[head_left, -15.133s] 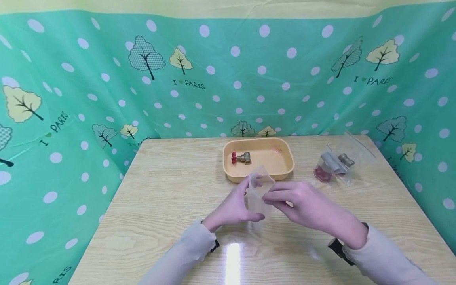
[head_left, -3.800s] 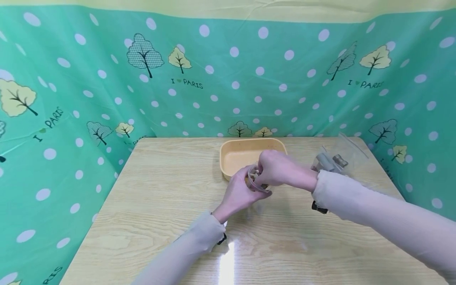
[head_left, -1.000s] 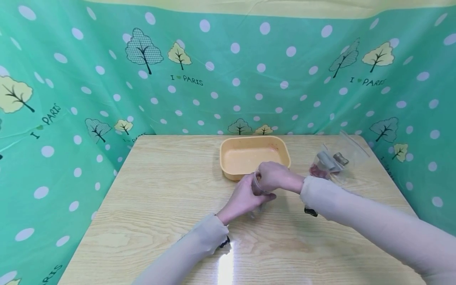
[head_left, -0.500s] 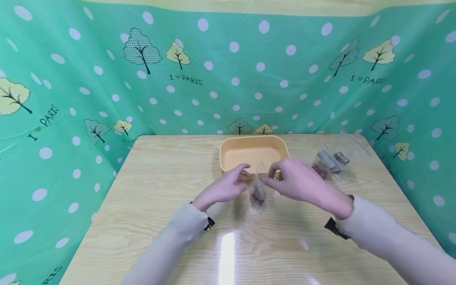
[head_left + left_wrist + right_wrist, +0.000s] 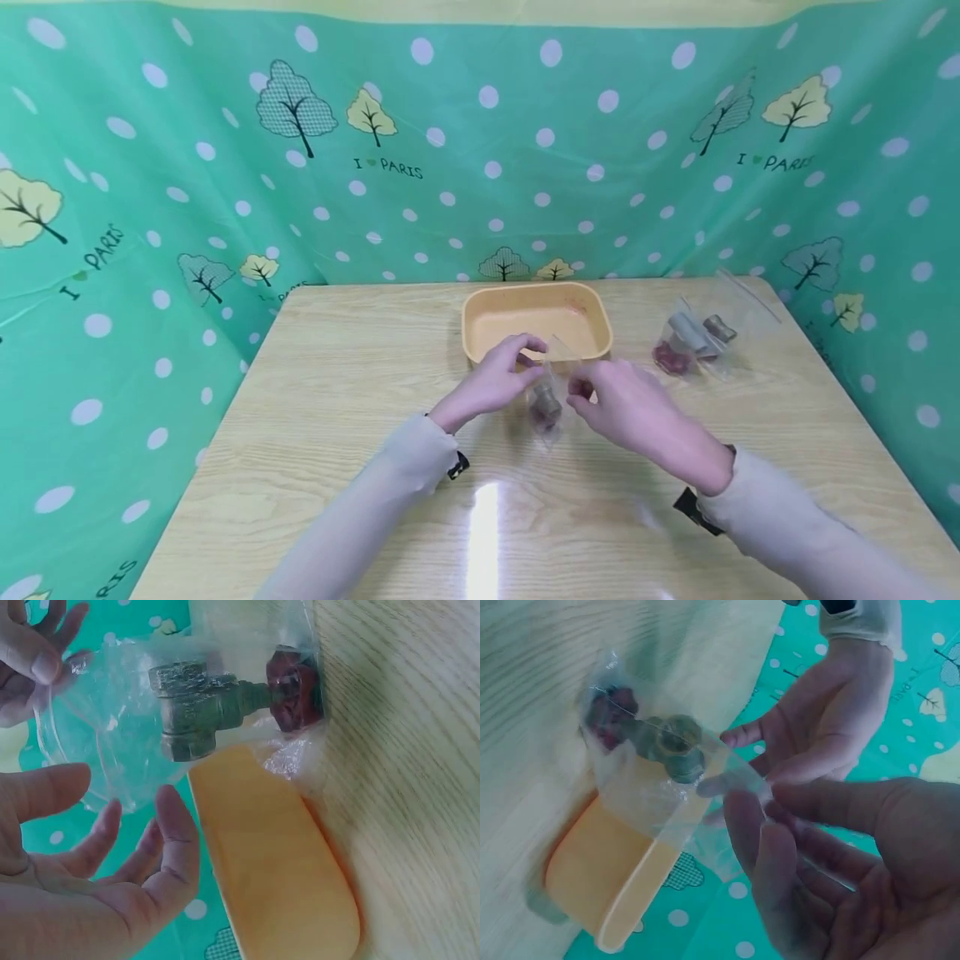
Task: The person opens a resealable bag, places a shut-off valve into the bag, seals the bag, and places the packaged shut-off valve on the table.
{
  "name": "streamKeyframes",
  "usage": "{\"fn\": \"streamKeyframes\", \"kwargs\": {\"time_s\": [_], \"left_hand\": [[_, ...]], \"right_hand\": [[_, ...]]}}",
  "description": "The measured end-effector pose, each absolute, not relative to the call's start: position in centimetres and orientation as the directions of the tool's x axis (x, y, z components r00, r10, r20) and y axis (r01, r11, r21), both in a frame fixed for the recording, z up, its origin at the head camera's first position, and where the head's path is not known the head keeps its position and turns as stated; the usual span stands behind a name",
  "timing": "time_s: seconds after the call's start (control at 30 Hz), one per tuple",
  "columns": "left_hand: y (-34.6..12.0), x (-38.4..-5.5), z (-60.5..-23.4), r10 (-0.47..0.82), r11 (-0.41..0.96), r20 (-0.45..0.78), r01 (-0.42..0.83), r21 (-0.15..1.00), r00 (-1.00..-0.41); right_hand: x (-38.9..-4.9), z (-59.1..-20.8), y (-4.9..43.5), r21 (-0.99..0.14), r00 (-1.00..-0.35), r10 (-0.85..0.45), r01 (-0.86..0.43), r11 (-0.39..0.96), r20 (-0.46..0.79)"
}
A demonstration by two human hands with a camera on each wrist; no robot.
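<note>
A clear plastic zip bag point(image 5: 572, 352) hangs upright just in front of the tan tray, holding a brass-coloured valve point(image 5: 191, 712) with a red handwheel point(image 5: 294, 690) at the bottom. My right hand point(image 5: 633, 412) pinches the bag's upper edge between thumb and fingers, plainest in the right wrist view. Beside the bag's mouth is my left hand point(image 5: 491, 385), its thumb and fingers spread and gently bent. In the left wrist view those fingers point(image 5: 176, 840) lie close to the plastic; whether they touch it I cannot tell.
Behind the hands sits the tan tray point(image 5: 517, 323), with small reddish marks inside. Bagged fittings point(image 5: 690, 337), grey and red, lie at the table's back right. A patterned green curtain point(image 5: 450, 200) surrounds the wooden table point(image 5: 337, 500).
The valve went from the tray into the bag. My right hand came out of the bag's mouth and now pinches its edge. My left hand let go and spread its fingers.
</note>
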State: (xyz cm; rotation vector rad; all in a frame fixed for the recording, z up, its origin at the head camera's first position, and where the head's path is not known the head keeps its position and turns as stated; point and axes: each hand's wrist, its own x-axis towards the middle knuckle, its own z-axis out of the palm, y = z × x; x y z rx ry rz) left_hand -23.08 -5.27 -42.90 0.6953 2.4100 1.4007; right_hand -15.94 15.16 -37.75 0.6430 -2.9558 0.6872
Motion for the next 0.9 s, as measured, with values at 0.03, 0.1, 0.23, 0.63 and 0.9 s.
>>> {"fn": "streamKeyframes", "kwargs": {"time_s": [0.03, 0.1, 0.23, 0.63, 0.9], "left_hand": [[-5.2, -23.2, -42.9, 0.529, 0.418, 0.008, 0.269, 0.868, -0.848], [-5.2, -23.4, -42.9, 0.54, 0.412, 0.006, 0.27, 0.87, -0.842], [-5.1, -24.0, -42.7, 0.595, 0.384, 0.004, 0.288, 0.877, -0.804], [-6.0, -24.0, -42.5, 0.677, 0.354, -0.029, 0.29, 0.889, -0.735], [-5.7, -23.2, -43.3, 0.765, 0.406, -0.053, 0.417, 0.813, -0.641]], "right_hand": [[-16.0, -37.9, 15.2, -0.419, -0.912, -0.385, -0.406, 0.812, 0.139], [-16.0, -38.1, 15.4, -0.427, -0.908, -0.386, -0.418, 0.802, 0.163], [-15.9, -38.4, 15.6, -0.439, -0.885, -0.414, -0.465, 0.769, 0.214], [-15.6, -37.8, 16.7, -0.423, -0.798, -0.522, -0.602, 0.677, 0.301], [-15.9, -37.7, 17.6, -0.42, -0.732, -0.597, -0.68, 0.601, 0.329]]}}
